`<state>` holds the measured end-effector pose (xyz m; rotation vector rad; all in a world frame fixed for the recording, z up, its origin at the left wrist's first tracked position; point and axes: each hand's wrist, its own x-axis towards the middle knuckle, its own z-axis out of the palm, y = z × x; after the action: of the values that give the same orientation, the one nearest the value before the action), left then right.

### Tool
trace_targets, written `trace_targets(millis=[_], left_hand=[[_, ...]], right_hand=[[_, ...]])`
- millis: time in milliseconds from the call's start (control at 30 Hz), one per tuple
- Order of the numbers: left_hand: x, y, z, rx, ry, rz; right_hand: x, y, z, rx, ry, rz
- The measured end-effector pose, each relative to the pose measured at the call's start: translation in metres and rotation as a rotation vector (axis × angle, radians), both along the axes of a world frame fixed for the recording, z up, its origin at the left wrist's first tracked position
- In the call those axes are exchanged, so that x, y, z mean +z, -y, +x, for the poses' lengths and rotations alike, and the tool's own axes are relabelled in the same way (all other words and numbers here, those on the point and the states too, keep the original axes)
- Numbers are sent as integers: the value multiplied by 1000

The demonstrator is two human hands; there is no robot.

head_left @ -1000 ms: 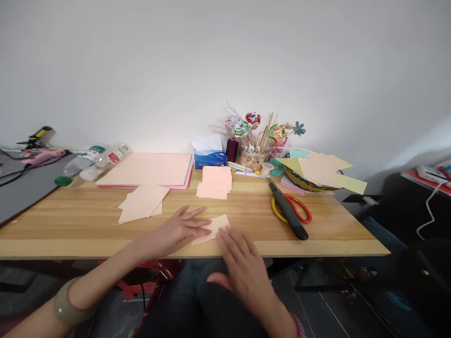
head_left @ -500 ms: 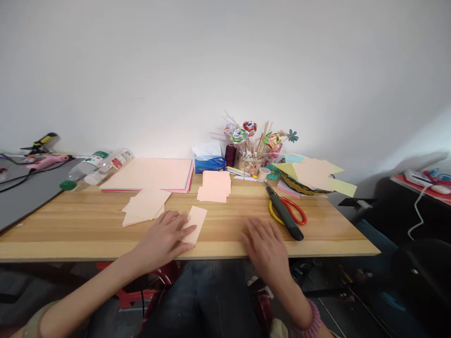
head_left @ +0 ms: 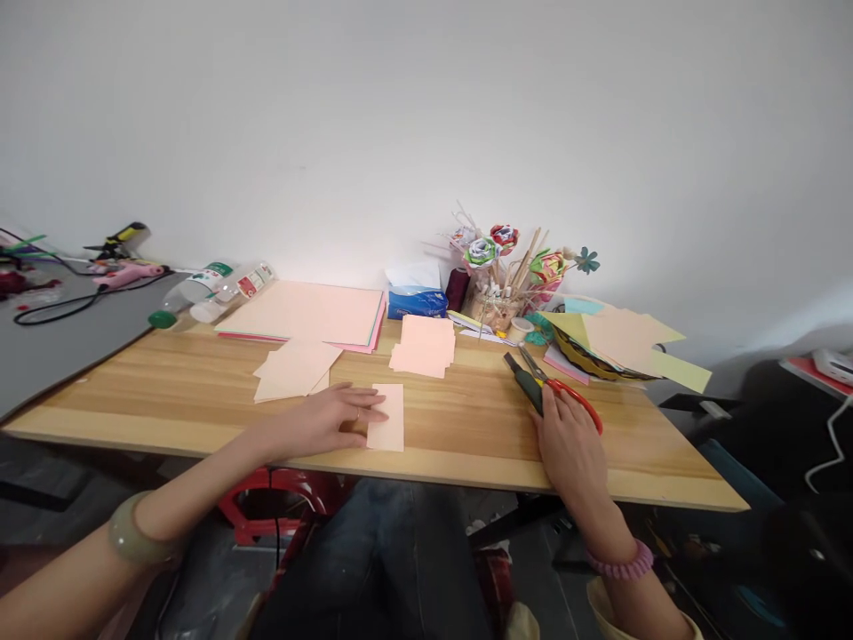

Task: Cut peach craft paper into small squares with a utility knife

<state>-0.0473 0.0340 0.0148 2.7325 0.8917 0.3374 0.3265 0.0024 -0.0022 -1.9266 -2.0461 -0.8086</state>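
Note:
My left hand [head_left: 333, 422] lies with fingers spread, their tips resting on a small pale pink paper rectangle [head_left: 390, 422] near the table's front edge. At the right, my right hand [head_left: 574, 436] is curled over a dark green-handled utility knife [head_left: 528, 388], whose front end shows past the fingers. Just beside it lie scissors with red handles [head_left: 578, 404], partly under the same hand. A neat pile of pink paper squares [head_left: 426, 342] sits behind the small piece. Looser cream paper pieces [head_left: 293, 372] are left of it.
Large coloured sheets [head_left: 303, 313], a blue tissue pack [head_left: 417, 304] and a jar of sticks [head_left: 491, 311] with paper flowers stand along the wall. Paper fills a basket [head_left: 579, 363] at right. Two plastic bottles [head_left: 193, 293] and a pink glue gun [head_left: 133, 274] lie at left.
My right hand has moved right and closed over the utility knife, which has shifted. The small paper under my left hand has turned straighter. The view has swung slightly left.

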Motion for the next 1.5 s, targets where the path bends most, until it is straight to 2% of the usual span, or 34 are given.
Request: trace_targets(millis=[67,167,233,300,367,467,633,967,1033,1133,1300,1500], left_hand=[[1,0,2,-9,-19,-4],[2,1,5,-18,-59,21],[2,2,7,-11,-78,56],[2,3,9,-1,-84,91],[1,3,10,0,-84,122],[0,3,12,-9,-93,156],[0,3,13,2,-107,169],[4,4,11,13,-81,116],[6,2,12,53,-59,86],[7,2,20,134,-6,122],[-2,6,38,104,-120,96],[-15,3,38,157,-197,9]], right_hand=[[8,11,-9,-4,5,16],[21,41,-27,24,-68,-11],[24,67,-41,194,-127,-116],[23,93,-54,348,-137,-236],[17,112,-65,440,-101,-291],[6,125,-76,480,-24,-335],[0,123,-86,456,1,-377],[5,119,-92,429,15,-383],[5,119,-94,415,33,-371],[5,118,-96,405,53,-362],[5,114,-96,405,59,-347],[9,106,-95,420,45,-329]])
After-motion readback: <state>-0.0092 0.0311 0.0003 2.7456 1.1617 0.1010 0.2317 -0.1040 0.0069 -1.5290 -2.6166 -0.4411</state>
